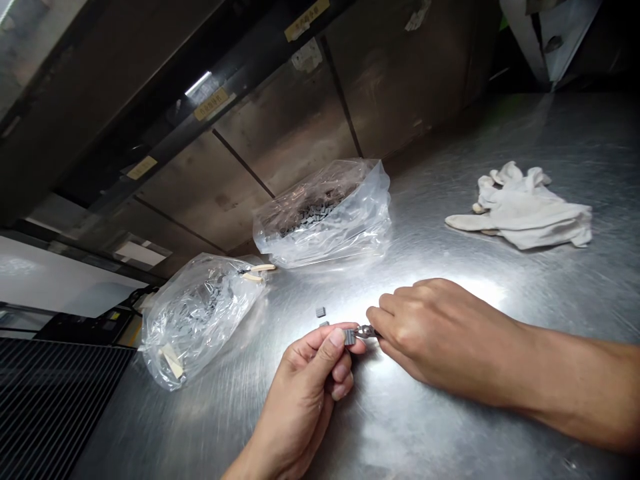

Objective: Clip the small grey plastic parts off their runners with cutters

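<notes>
Brushed stainless steel worktop point(450, 153) fills most of the tilted view, with brown metal wall panels point(300, 113) behind it and a black ribbed grille point(50, 407) at the lower left. An upper plastic bag point(360, 233) lies on the steel holding a mass of small grey blocks point(313, 217), and a lower plastic bag point(170, 320), with pale tie strips point(260, 272) at its mouth, lies nearer the left edge. Crumpled white cloth gloves point(525, 213) sit well off to the right. The left hand point(305, 380) rises from the bottom of the view, pinching a small grey block point(349, 337) between thumb and fingers. The right hand point(430, 333) reaches in from the right, its fingers curled narrowly around a small metal tool point(367, 331), perhaps pliers or tweezers; most of it is hidden, so I cannot say which. The tool's long axis runs roughly level across the view, its tip pointing left at the block, and it sits touching or just beside it. The block stands between the hands, held closer in the left; it is too squat and small to show a clear long axis. Two loose grey blocks point(321, 312) rest on the steel just beyond the left fingertips, slightly apart from each other.
</notes>
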`<move>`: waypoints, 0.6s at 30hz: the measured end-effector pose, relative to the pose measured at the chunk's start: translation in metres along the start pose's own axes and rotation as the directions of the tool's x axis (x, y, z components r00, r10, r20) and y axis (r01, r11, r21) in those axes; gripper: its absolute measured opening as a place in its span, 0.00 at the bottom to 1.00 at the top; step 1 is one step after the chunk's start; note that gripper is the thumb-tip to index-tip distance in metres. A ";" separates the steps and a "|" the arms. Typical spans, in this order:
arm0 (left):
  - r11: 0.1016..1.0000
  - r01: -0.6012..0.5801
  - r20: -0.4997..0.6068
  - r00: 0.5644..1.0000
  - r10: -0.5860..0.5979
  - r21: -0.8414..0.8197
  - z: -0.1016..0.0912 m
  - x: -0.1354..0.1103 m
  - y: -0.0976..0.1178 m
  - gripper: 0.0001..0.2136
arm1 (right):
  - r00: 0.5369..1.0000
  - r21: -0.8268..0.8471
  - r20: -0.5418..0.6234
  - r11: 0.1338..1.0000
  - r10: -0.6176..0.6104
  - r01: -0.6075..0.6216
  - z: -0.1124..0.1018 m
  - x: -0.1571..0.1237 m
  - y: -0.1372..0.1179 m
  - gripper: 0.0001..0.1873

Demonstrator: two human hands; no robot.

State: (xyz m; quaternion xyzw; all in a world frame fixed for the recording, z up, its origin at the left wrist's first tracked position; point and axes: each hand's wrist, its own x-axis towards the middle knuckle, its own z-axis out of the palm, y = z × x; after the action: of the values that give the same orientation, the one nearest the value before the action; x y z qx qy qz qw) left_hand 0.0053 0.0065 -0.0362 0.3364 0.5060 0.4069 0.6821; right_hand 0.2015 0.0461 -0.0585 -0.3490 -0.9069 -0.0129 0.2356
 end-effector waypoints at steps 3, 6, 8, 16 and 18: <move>1.000 0.009 -0.007 1.000 -0.009 0.007 0.000 0.000 0.000 0.10 | 1.000 -0.003 0.012 1.000 0.008 -0.008 0.000 0.000 -0.001 0.08; 1.000 0.014 -0.009 1.000 -0.013 0.010 0.000 0.000 0.000 0.10 | 1.000 -0.005 0.010 1.000 0.009 -0.009 0.000 0.000 -0.002 0.09; 1.000 0.012 -0.011 1.000 -0.012 0.010 0.000 0.000 0.000 0.10 | 1.000 -0.007 0.004 1.000 0.006 -0.006 -0.001 0.000 -0.002 0.09; 1.000 0.022 -0.003 1.000 -0.022 0.011 0.001 0.000 0.000 0.10 | 1.000 -0.015 -0.008 1.000 -0.008 0.008 -0.002 0.000 -0.003 0.10; 0.999 0.032 -0.008 0.999 -0.032 0.013 0.001 -0.001 0.000 0.10 | 1.000 -0.018 -0.003 1.000 -0.009 0.009 -0.002 0.000 -0.003 0.10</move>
State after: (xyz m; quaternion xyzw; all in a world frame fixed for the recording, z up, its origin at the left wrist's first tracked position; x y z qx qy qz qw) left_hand 0.0063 0.0057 -0.0358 0.3310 0.5166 0.3941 0.6843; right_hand 0.2006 0.0431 -0.0566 -0.3471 -0.9079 -0.0227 0.2337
